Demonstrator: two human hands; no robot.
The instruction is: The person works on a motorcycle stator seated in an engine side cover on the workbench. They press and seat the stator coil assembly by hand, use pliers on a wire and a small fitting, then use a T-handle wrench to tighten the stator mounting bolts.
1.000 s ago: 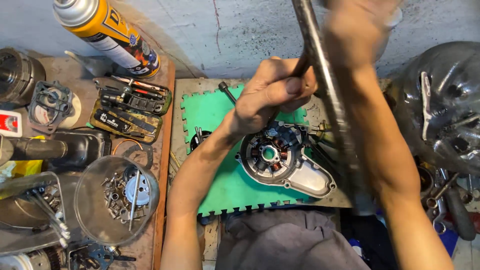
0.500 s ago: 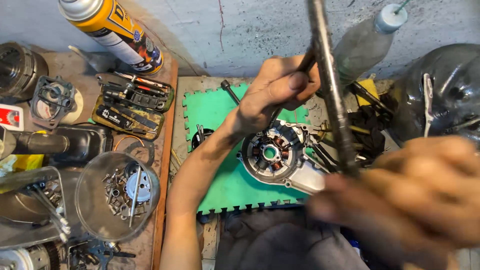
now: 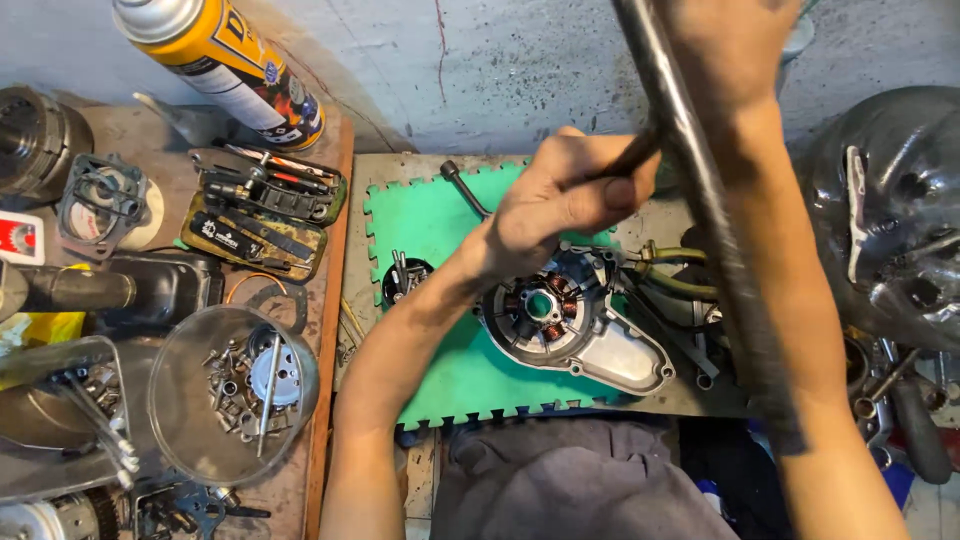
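Note:
A silver engine cover with a copper-wound stator (image 3: pixel 570 320) lies on a green foam mat (image 3: pixel 430 230). My left hand (image 3: pixel 560 200) hovers just above the cover's upper edge, closed round a thin dark tool (image 3: pixel 640 152) whose lower end is hidden by my fingers. At the top of the view my right hand (image 3: pixel 735 50) is raised and grips a long dark metal bar (image 3: pixel 720 250). The bar slants down across the right side of the cover.
A yellow spray can (image 3: pixel 230 60), a tray of small tools (image 3: pixel 265 210) and a clear bowl of screws (image 3: pixel 235 390) stand on the wooden bench at left. A T-wrench (image 3: pixel 465 190) lies on the mat. A dark engine casing (image 3: pixel 890 220) fills the right.
My right hand swung down to the lower right with the bar half a second ago and is now raised at the top again. My left hand stayed over the cover.

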